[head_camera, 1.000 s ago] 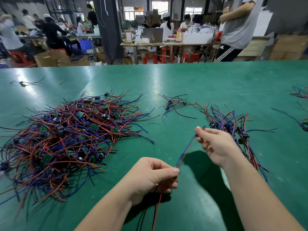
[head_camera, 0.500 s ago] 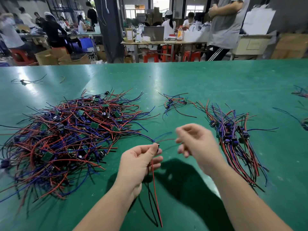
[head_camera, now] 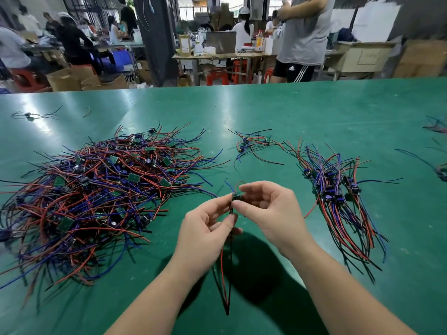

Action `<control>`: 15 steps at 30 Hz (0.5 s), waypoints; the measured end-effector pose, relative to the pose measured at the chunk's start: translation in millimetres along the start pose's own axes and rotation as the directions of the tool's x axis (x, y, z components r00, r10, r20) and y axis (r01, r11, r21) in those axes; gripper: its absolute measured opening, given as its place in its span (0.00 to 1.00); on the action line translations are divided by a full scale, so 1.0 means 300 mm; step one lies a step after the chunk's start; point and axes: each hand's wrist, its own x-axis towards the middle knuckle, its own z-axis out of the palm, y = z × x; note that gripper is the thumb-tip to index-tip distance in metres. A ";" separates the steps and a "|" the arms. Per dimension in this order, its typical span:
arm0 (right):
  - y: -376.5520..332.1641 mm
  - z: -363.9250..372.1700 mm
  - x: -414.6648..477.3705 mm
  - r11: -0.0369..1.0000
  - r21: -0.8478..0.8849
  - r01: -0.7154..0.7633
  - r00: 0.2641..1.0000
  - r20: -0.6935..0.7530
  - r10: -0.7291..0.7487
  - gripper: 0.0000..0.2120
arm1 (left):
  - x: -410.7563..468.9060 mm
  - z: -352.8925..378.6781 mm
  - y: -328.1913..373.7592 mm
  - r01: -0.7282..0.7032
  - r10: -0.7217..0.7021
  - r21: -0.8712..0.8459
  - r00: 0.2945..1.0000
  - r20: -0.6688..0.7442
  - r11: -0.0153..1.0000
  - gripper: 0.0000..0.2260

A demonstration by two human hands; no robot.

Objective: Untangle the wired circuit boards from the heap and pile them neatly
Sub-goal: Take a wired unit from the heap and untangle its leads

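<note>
A big tangled heap (head_camera: 96, 199) of small green circuit boards with red, blue and black wires covers the left of the green table (head_camera: 302, 112). An orderly pile (head_camera: 338, 201) of such boards lies at the right, wires trailing toward me. Between them I hold one wired circuit board (head_camera: 235, 197) above the table. My left hand (head_camera: 208, 228) pinches it and its red and black wires, which hang down from the hand. My right hand (head_camera: 268, 213) pinches the same board from the right side.
A small cluster of wired boards (head_camera: 251, 143) lies behind my hands. Stray wired pieces sit at the far left (head_camera: 31, 115) and the right edge (head_camera: 437, 124). Beyond the table a person in a grey shirt (head_camera: 302, 37) stands among work benches and boxes.
My hands have come together: earlier the right hand drew a wire out to the right, then let go. Now both pinch the small board, its wires hanging below the left hand.
</note>
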 end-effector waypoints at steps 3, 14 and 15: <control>-0.017 -0.003 0.004 0.997 0.009 0.077 0.995 -0.067 -0.076 0.10 | -0.005 0.001 0.005 -0.003 0.001 0.045 0.999 0.047 0.999 0.17; -0.037 -0.408 0.121 0.947 -0.322 0.023 0.662 -0.704 -0.255 0.04 | -0.035 0.009 0.020 0.152 -0.206 0.226 0.948 0.241 0.962 0.07; -0.013 -0.445 0.124 0.895 -0.423 -0.137 0.684 -0.694 -0.223 0.05 | -0.037 0.011 0.021 0.157 -0.217 0.242 0.945 0.245 0.958 0.07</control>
